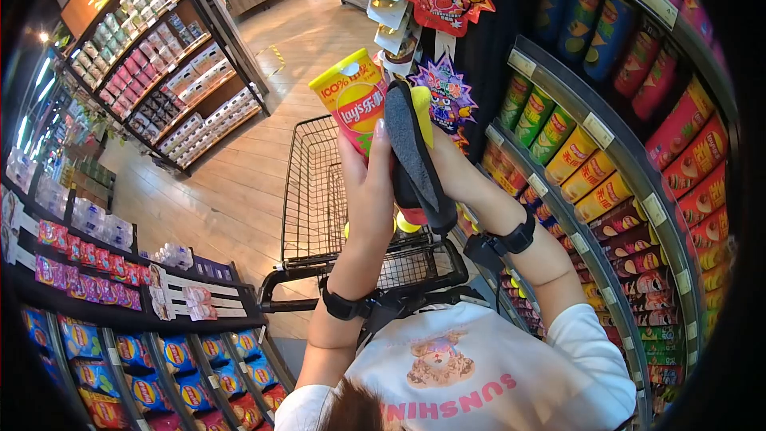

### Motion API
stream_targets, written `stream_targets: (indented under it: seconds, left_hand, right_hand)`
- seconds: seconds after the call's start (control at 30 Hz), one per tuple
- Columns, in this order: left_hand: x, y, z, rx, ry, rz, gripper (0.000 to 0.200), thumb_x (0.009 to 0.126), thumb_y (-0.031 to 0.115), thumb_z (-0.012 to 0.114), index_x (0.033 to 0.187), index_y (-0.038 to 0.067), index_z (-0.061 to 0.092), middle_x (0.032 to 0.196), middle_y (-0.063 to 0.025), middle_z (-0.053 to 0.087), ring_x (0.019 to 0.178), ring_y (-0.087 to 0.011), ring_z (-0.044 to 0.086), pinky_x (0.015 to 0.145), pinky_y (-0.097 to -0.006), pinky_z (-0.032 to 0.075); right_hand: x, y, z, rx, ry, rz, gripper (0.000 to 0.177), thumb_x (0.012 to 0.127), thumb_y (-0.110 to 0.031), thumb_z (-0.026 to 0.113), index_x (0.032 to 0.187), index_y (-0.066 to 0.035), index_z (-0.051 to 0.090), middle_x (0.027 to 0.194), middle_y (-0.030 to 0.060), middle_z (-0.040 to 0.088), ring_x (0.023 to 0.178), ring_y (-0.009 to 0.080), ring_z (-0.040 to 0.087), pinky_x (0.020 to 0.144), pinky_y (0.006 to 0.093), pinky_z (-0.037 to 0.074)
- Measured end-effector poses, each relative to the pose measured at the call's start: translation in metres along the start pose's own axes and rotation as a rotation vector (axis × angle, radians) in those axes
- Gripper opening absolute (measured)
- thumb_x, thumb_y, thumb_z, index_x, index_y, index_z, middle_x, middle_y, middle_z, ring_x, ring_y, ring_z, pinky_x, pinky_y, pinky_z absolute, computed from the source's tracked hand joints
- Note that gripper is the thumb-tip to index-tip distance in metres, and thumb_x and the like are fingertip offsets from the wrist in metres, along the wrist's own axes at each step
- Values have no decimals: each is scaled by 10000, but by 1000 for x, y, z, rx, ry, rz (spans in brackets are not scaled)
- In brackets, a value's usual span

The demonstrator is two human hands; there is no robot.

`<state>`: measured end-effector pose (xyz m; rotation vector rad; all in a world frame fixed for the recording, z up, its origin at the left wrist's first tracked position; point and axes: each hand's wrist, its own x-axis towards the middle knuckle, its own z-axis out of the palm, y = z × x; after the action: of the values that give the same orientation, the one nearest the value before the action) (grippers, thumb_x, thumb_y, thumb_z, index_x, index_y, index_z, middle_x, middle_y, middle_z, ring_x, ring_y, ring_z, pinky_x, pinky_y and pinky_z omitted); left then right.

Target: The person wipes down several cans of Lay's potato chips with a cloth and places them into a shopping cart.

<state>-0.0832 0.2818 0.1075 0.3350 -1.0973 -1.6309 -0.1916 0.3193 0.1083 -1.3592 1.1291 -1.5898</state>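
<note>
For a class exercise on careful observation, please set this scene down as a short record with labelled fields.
Place: shop aisle with a wood-look floor
Left hand: holds a tilted, yellow-rimmed Lay's can
Right hand: beside a dark grey item with yellow-green trim; fingers hidden
Wrists: black wristbands on both
Ahead: black wire cart
Right shelves: green cans, yellow cans
Left shelves: blue bags
Unclear: what the grey item is
</note>
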Motion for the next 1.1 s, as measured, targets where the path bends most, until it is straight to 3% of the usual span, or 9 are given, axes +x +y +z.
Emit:
stream_targets:
  seconds: [0.37,0.6,0.7,0.73,0.77,0.93,1.0,1.07,1.1]
  left_hand:
    - [33,0,-36,-156,114,-33,351,937,292,598,1139,36,467,997,-70,614,841,-137,635,721,-278,537]
    - [40,-10,-56,-350,65,-44,345,948,279,583,1173,56,446,1002,-36,608,884,-118,615,726,-236,499]
    - [31,-7,-51,-302,45,-75,369,941,214,586,1230,47,430,1052,-53,591,959,-152,592,788,-295,482]
    - [29,-7,-49,-238,57,-72,384,936,189,585,1250,41,423,1074,-66,583,990,-171,583,819,-330,479]
    - [29,-14,-55,-178,7,-64,435,925,161,585,1297,34,398,1140,-94,568,1072,-211,562,914,-392,454]
    - [23,-15,-45,-337,-232,-213,499,911,139,597,1333,10,364,1293,-188,518,1209,-281,513,1039,-432,402]
    - [20,-8,-35,-66,-209,-115,584,913,375,587,1323,16,376,1323,-221,495,1216,-296,502,1017,-436,427]
    - [22,-8,-39,-8,-211,-71,575,918,397,575,1296,5,392,1262,-217,538,1172,-298,536,993,-438,449]
    - [24,-12,-47,-66,-181,-107,566,920,407,569,1279,2,402,1232,-215,552,1143,-299,554,980,-439,460]
  right_hand:
    - [-7,26,-5,-180,-163,108,735,775,-256,772,1330,-21,352,1161,117,568,1081,171,559,910,306,456]
    - [-16,27,-15,-18,-71,75,640,809,-171,728,1326,-46,372,1160,77,565,1064,154,557,903,288,454]
    - [-18,21,-35,429,-11,439,543,915,-162,540,1398,1,353,1364,102,468,1238,183,472,1033,308,379]
    - [-61,17,-40,24,19,40,495,954,-145,490,1403,16,358,1413,135,426,1293,199,429,1089,313,327]
    - [-63,22,-44,23,24,41,495,954,-145,490,1403,16,358,1413,135,426,1293,199,429,1089,313,327]
    - [-57,24,-42,295,33,73,486,963,-134,474,1410,12,350,1431,145,400,1318,197,397,1110,319,297]
    - [-53,26,-41,406,32,84,483,967,-130,467,1413,11,347,1439,149,390,1329,197,385,1119,322,285]
    - [-46,28,-38,518,30,94,480,970,-126,461,1415,10,344,1446,154,379,1339,196,372,1128,325,274]
    - [-34,30,-33,24,121,-114,423,970,-182,487,1348,2,438,1343,139,500,1228,187,497,1063,327,373]
